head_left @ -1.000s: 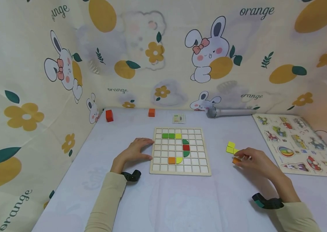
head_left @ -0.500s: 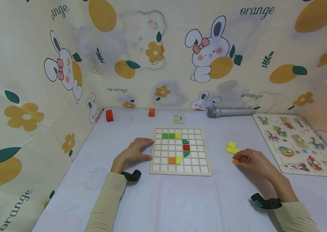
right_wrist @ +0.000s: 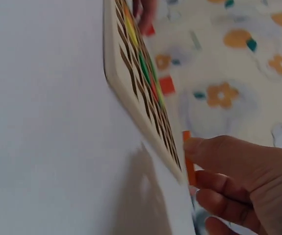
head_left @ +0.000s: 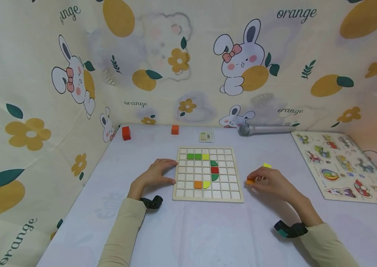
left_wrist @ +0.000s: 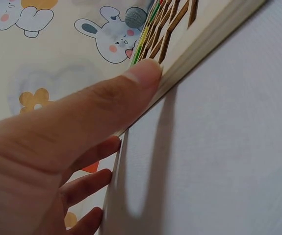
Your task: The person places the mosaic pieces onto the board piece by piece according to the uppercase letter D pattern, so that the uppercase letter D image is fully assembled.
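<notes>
Right hand: our right hand (head_left: 270,182) sits right of centre in the head view, its fingers (right_wrist: 214,154) pinching a small orange tile (head_left: 250,181) just off the right edge of the grid board (head_left: 208,174).
Left hand: our left hand (head_left: 156,174) lies against the board's left edge, fingers (left_wrist: 101,110) straight, thumb tip pressed to the wooden rim, holding nothing.
Orange tile: between thumb and fingertips, apart from the board and low over the bench (head_left: 208,230); in the right wrist view it shows edge-on at the board's corner.
Board: green, yellow, red and orange pieces fill a few cells; most cells show white.
Nearby: a yellow tile (head_left: 267,165) peeks out behind our right hand; an animal puzzle (head_left: 345,163) lies at the far right.
Doing it well: we judge that the tile should stay flat and square to the grid, pinched lightly by its edges, so that it drops into a cell without catching the ribs.
Steadying: we would have the left thumb hold the board against the push.
</notes>
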### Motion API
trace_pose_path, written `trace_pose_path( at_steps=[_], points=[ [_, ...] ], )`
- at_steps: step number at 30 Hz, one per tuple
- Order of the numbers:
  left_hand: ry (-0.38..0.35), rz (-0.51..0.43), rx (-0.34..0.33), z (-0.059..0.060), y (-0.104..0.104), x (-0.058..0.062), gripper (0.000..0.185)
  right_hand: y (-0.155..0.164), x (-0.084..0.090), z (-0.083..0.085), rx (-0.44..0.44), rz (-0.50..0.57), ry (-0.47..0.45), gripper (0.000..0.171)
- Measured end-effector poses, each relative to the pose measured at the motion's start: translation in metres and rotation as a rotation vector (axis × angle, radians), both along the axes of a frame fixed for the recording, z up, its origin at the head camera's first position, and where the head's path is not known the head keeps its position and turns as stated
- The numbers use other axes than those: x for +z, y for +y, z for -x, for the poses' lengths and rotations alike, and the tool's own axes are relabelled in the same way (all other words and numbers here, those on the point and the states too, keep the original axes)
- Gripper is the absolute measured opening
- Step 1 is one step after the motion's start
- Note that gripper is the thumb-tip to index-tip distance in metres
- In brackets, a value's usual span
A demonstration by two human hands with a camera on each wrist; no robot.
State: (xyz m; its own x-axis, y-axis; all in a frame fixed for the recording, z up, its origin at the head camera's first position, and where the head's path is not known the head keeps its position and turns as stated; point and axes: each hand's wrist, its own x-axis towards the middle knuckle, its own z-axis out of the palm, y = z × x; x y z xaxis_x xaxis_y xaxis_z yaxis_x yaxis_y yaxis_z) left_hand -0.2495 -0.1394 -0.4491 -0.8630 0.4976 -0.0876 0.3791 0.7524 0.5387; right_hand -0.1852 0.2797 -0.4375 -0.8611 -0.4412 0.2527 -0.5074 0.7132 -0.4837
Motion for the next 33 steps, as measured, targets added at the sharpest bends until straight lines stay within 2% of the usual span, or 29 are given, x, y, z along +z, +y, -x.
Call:
trace_pose_path(
  at_steps=[7, 14, 18, 27, 33],
  points=[
    [-0.002, -0.003, -0.006, 0.001, 0.0, 0.0, 0.073, -0.052, -0.001, 0.01, 0.133, 0.032, -0.044, 0.022],
    [0.0, 0.004, -0.004, 0.002, 0.0, -0.002, 0.072, -0.093, 0.0, 0.016, 0.26, 0.071, -0.008, 0.02],
    [0.002, 0.007, 0.003, 0.002, -0.001, -0.003, 0.072, -0.111, -0.003, 0.019, 0.277, 0.06, 0.014, 0.02],
    [-0.015, 0.005, 0.007, 0.002, -0.001, -0.002, 0.072, -0.147, -0.008, 0.02, 0.242, 0.018, 0.03, 0.015],
    [-0.01, 0.002, -0.005, 0.003, -0.001, -0.003, 0.072, -0.166, -0.015, 0.023, 0.24, 0.036, 0.051, 0.013]
  ],
)
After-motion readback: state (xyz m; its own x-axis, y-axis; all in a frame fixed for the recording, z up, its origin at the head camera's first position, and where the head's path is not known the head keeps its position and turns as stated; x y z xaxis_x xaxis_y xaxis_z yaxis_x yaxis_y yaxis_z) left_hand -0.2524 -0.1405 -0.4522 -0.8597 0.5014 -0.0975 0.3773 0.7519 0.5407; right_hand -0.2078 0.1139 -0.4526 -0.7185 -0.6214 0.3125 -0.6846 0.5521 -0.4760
